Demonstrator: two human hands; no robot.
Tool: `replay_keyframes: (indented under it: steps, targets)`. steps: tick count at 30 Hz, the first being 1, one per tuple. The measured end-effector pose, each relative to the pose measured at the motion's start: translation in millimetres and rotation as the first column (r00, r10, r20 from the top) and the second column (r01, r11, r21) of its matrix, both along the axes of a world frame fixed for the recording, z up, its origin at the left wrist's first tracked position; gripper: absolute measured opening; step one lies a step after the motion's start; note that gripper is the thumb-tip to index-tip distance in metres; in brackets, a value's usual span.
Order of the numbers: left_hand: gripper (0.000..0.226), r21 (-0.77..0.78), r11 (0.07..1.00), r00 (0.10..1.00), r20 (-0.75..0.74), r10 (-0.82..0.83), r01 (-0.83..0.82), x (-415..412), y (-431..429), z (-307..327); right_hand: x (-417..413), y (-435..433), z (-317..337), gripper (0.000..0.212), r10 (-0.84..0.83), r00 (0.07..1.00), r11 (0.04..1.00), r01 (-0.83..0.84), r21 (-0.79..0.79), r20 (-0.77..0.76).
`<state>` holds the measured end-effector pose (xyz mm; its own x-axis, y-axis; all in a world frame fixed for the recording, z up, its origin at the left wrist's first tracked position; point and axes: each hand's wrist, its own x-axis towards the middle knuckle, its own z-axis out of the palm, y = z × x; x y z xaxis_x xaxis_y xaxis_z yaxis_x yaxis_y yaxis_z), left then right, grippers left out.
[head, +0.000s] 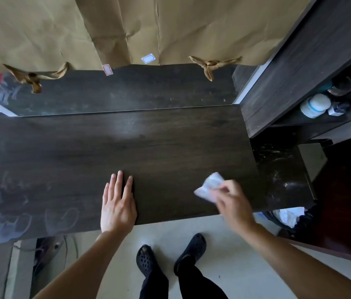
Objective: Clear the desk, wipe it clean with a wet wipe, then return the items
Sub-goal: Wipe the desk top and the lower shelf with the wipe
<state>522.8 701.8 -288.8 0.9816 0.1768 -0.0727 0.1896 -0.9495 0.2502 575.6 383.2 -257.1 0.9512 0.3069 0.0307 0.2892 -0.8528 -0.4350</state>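
The dark wood desk (114, 152) fills the middle of the view and nothing stands on its top. My left hand (117, 203) lies flat on the desk near the front edge, fingers straight and together. My right hand (231, 201) is over the desk's front right part, blurred by motion, and pinches a crumpled white wet wipe (210, 186) that touches the desktop.
A dark shelf unit (299, 67) stands at the right, holding a white jar (315, 105) and small bottles. A bin with a white liner (288, 216) sits under the desk's right end. Brown paper (148, 29) covers the wall behind. My feet in black clogs (170, 255) stand on pale floor.
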Motion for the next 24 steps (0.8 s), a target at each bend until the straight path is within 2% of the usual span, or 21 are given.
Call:
replay_keyframes:
  steps: [1,3,4,6,9,13,14,18,22,24]
  targets:
    - [0.052,0.004,1.0,1.0,0.002,-0.007,0.007,-7,4,0,5,-14,0,0.027,-0.145,0.989,0.989,0.145,0.0,0.028]
    - [0.053,0.008,1.0,1.0,0.008,-0.012,0.012,-11,6,1,5,-20,-2,0.023,-0.414,0.908,0.91,0.413,0.025,0.069]
    - [0.053,0.005,1.0,1.0,0.006,-0.012,0.012,-11,5,2,1,-9,-4,0.023,-0.486,0.87,0.874,0.485,0.042,0.078]
    - [0.054,-0.008,1.0,1.0,0.002,-0.02,0.02,-10,4,6,-16,36,-12,0.024,-0.458,0.886,0.888,0.452,0.079,0.079]
    - [0.054,-0.033,0.999,0.999,-0.015,-0.03,0.03,-12,5,9,-44,110,-21,0.032,-0.203,0.977,0.976,0.197,0.092,0.06]
    - [0.053,-0.046,0.998,0.998,-0.035,-0.046,0.045,-11,7,13,-44,111,-16,0.04,-0.102,0.994,0.99,0.098,0.106,0.031]
    - [0.053,-0.039,0.998,0.998,-0.048,-0.051,0.049,-12,7,15,-42,97,-15,0.04,-0.125,0.992,0.989,0.123,0.086,0.016]
    - [0.056,0.008,0.998,0.993,-0.102,-0.064,0.065,-9,2,25,-31,25,-10,0.036,-0.389,0.921,0.92,0.388,0.057,0.004]
    - [0.06,0.017,0.999,0.987,-0.161,-0.025,0.028,-2,-13,38,-14,-19,-9,0.032,-0.554,0.831,0.829,0.556,0.065,-0.044]
    - [0.06,0.032,0.997,0.976,-0.206,-0.068,0.076,3,-23,43,2,-24,-9,0.031,-0.607,0.79,0.79,0.611,0.045,-0.081]
